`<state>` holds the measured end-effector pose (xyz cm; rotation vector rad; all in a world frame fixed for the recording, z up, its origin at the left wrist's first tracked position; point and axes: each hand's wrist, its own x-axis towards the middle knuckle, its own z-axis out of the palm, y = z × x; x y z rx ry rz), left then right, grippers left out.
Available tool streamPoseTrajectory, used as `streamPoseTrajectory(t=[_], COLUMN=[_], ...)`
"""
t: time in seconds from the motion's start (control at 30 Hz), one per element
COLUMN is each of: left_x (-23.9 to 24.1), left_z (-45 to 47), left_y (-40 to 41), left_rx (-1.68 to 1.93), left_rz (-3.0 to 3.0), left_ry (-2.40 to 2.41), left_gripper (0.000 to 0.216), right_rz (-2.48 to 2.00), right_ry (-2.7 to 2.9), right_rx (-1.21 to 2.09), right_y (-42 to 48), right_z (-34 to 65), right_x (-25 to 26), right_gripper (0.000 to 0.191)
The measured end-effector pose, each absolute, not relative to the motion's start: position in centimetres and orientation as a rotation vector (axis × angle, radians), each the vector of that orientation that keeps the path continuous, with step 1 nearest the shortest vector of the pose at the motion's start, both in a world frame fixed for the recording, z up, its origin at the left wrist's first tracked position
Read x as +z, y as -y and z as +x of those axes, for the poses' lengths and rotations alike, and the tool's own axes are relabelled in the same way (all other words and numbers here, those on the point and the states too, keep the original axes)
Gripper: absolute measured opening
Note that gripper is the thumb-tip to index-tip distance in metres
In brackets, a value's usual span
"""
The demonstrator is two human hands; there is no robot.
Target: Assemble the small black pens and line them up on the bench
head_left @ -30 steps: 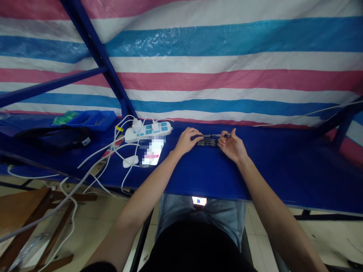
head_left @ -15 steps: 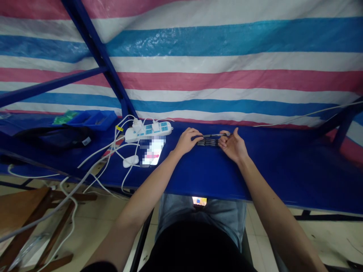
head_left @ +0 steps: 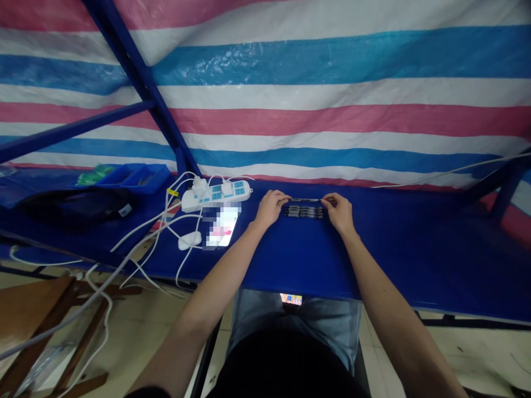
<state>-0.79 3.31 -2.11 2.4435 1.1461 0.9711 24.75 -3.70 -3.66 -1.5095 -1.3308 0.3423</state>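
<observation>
A dark pen (head_left: 305, 200) lies sideways between my two hands, just beyond a row of pens. My left hand (head_left: 271, 207) pinches its left end with thumb and fingertips. At the other end, my right hand (head_left: 339, 211) has its fingers closed on the pen's right tip. Several similar dark pens (head_left: 303, 212) rest side by side on the blue table (head_left: 302, 254), parallel to the held one and nearer to me. Whether the held pen touches the table I cannot tell.
Left of my hands are a white power strip (head_left: 218, 194) with plugs and cables, a lit phone (head_left: 224, 226) and a white adapter (head_left: 189, 240). Farther left sit a blue bin (head_left: 151, 177) and a black strap-like item (head_left: 74, 204). A striped sheet (head_left: 332, 119) hangs behind.
My right hand has turned from palm-up to palm-down and now grips the pen's right end. The pen has become level, and the row of pens shows more fully.
</observation>
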Motion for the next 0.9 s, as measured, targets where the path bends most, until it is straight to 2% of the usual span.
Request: streamPoseTrajectory(t=[0.13, 0.33, 0.47, 0.67, 0.9], left_x=[-2.2, -1.9, -1.7, -1.2, -0.5], left_z=[-0.6, -0.5, -0.6, -0.6, -0.7], left_y=[-3.3, -2.8, -2.4, -1.8, -1.1], left_rx=[0.798, 0.682, 0.689, 0.773, 0.906], left_rz=[2.514, 2.574, 2.567, 2.507, 2.523], left_ry=[-1.23, -1.278, -1.276, -1.21, -1.011], left_gripper=[0.027, 0.034, 0.035, 0.031, 0.027], right_rz=[-1.661, -1.78, -1.697, -1.425, -1.425], right_ry=[1.484, 1.597, 1.6, 1.819, 2.029], right_rx=[0.266, 0.124, 0.109, 0.103, 0.055], right_y=[3.4, 3.7, 4.5, 6.4, 7.1], right_z=[25.3, 25.2, 24.7, 23.2, 21.9], right_x=[-4.3, -4.7, -3.9, -2.7, -2.9], right_gripper=[0.015, 0.024, 0.025, 0.016, 0.007])
